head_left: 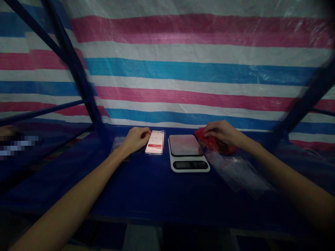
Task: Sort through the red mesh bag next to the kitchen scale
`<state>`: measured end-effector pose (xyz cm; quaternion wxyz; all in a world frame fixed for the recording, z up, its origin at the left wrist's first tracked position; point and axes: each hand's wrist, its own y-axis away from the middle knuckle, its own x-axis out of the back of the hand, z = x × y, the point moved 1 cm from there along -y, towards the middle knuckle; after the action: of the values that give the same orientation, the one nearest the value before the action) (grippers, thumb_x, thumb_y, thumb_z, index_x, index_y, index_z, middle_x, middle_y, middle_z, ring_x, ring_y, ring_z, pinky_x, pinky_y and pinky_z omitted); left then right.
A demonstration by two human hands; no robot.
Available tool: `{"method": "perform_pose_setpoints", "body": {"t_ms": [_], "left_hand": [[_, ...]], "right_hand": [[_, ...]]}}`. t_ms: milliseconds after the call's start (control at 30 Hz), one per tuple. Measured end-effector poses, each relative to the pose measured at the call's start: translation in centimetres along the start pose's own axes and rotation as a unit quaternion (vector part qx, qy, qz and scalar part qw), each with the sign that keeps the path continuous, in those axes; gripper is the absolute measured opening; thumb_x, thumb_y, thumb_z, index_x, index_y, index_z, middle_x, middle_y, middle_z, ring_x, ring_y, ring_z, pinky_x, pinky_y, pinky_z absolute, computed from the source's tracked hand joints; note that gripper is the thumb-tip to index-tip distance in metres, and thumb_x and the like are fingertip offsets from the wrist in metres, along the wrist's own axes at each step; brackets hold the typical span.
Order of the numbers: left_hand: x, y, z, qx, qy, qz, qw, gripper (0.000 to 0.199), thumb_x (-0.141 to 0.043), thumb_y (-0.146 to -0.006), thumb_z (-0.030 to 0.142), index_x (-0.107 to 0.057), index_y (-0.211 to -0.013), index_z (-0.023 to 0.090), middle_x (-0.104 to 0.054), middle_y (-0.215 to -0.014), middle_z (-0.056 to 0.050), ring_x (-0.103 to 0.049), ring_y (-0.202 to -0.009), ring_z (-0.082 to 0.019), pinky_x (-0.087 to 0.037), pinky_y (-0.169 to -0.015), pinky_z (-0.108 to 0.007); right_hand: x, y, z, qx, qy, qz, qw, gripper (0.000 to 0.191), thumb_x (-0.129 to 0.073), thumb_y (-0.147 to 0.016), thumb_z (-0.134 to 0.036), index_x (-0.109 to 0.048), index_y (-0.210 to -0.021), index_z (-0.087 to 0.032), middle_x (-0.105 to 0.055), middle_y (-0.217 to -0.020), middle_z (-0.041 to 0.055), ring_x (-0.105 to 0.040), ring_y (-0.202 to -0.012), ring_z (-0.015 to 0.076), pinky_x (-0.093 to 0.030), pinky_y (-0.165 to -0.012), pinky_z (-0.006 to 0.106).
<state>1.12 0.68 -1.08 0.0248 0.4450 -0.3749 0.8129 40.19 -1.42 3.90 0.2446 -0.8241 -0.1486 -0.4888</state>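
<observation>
On the blue tabletop, my left hand (136, 138) rests with its fingers curled, the tips beside the left edge of a lit phone (154, 143). Partly beneath that hand lies a small clear plastic bag (118, 142); whether the fingers hold anything is hidden. My right hand (219, 131) is over a red plastic bag (209, 140), its fingers pinched together at the bag. Dark contents show inside the red bag but are too dim to name. Between my hands sits a white kitchen scale (190, 166) with a bare metal plate (185, 145).
Clear zip bags (239, 172) lie spread under my right forearm. Blue metal posts (78, 75) frame the shelf on both sides. A striped plastic sheet (199, 73) hangs behind the tabletop (146, 195). At the far left, part of another person's hand (7, 131) shows.
</observation>
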Motion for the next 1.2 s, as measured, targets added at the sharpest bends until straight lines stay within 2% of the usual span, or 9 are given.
{"method": "perform_pose_setpoints", "body": {"t_ms": [167,333,533,700,867,967,1067,1133,1200], "left_hand": [[0.0,0.0,-0.1,0.006,-0.004,0.002,1.000,0.023,-0.050,-0.084,0.023,-0.073,-0.081,0.018,-0.068,-0.065,-0.002,-0.057,-0.058,-0.014,-0.035,-0.061,-0.029],[0.0,0.0,-0.1,0.004,-0.001,-0.002,1.000,0.023,-0.051,-0.084,0.023,-0.073,-0.081,0.018,-0.068,-0.065,-0.002,-0.058,-0.058,-0.014,-0.035,-0.061,-0.030],[0.0,0.1,-0.1,0.007,0.000,0.000,1.000,0.022,-0.052,-0.085,0.022,-0.073,-0.081,0.018,-0.068,-0.066,-0.002,-0.058,-0.060,-0.015,-0.035,-0.061,-0.029],[-0.1,0.1,-0.2,0.002,0.001,-0.004,1.000,0.022,-0.051,-0.084,0.022,-0.073,-0.081,0.018,-0.068,-0.065,-0.002,-0.058,-0.058,-0.015,-0.035,-0.060,-0.029],[0.1,0.1,-0.2,0.005,-0.002,0.000,1.000,0.023,-0.051,-0.084,0.023,-0.073,-0.080,0.018,-0.068,-0.064,-0.002,-0.057,-0.056,-0.014,-0.034,-0.059,-0.028],[0.3,0.1,-0.2,0.008,-0.020,-0.013,1.000,0.025,-0.049,-0.085,0.024,-0.073,-0.082,0.017,-0.068,-0.066,-0.003,-0.057,-0.058,-0.014,-0.034,-0.060,-0.028],[0.5,0.1,-0.3,0.015,-0.029,-0.017,0.999,0.026,-0.048,-0.087,0.025,-0.073,-0.084,0.017,-0.068,-0.066,-0.003,-0.057,-0.057,-0.013,-0.034,-0.060,-0.028],[0.5,0.1,-0.4,0.022,-0.023,-0.012,0.999,0.026,-0.048,-0.087,0.025,-0.072,-0.084,0.017,-0.067,-0.063,-0.002,-0.056,-0.055,-0.013,-0.033,-0.059,-0.028],[0.7,0.1,-0.4,0.032,-0.014,-0.009,0.999,0.026,-0.048,-0.087,0.026,-0.072,-0.084,0.016,-0.066,-0.061,-0.002,-0.056,-0.053,-0.013,-0.033,-0.058,-0.027]], "right_hand": [[-0.6,-0.4,-0.3,-0.006,-0.062,-0.118,0.991,0.019,-0.063,-0.085,-0.032,-0.075,-0.084,-0.018,-0.076,-0.089,0.0076,-0.071,-0.079,0.0222,-0.052,-0.071,0.030],[-0.8,-1.0,0.1,-0.026,-0.033,-0.111,0.993,0.015,-0.065,-0.085,-0.030,-0.075,-0.084,-0.019,-0.076,-0.083,0.0044,-0.069,-0.075,0.0197,-0.050,-0.070,0.029],[-0.6,-1.9,1.5,-0.013,-0.045,-0.154,0.987,0.018,-0.068,-0.083,-0.034,-0.078,-0.080,-0.020,-0.077,-0.081,0.0049,-0.070,-0.072,0.0211,-0.050,-0.068,0.030],[0.0,-2.1,0.3,-0.028,-0.046,-0.152,0.987,0.016,-0.069,-0.080,-0.031,-0.080,-0.086,-0.021,-0.079,-0.085,0.0035,-0.072,-0.079,0.0242,-0.052,-0.073,0.030],[0.2,-1.9,-1.1,-0.008,0.012,-0.061,0.998,0.022,-0.066,-0.087,-0.034,-0.080,-0.096,-0.020,-0.079,-0.100,0.0063,-0.072,-0.091,0.0243,-0.053,-0.085,0.031],[1.5,-1.1,-0.1,0.017,0.092,0.085,0.992,0.027,-0.057,-0.093,-0.032,-0.079,-0.098,-0.018,-0.078,-0.102,0.0104,-0.071,-0.091,0.0252,-0.052,-0.085,0.034],[3.6,0.6,2.6,-0.043,0.119,0.228,0.965,0.033,-0.054,-0.094,-0.036,-0.079,-0.102,-0.015,-0.079,-0.097,0.0127,-0.071,-0.082,0.0260,-0.053,-0.077,0.035],[4.4,1.9,4.7,-0.099,0.103,0.187,0.972,0.030,-0.058,-0.089,-0.033,-0.079,-0.098,-0.014,-0.079,-0.090,0.0118,-0.071,-0.075,0.0256,-0.054,-0.070,0.034],[4.2,3.0,6.4,-0.122,0.061,0.048,0.989,0.024,-0.064,-0.081,-0.029,-0.080,-0.093,-0.015,-0.079,-0.087,0.0096,-0.072,-0.074,0.0258,-0.055,-0.068,0.034]]}}
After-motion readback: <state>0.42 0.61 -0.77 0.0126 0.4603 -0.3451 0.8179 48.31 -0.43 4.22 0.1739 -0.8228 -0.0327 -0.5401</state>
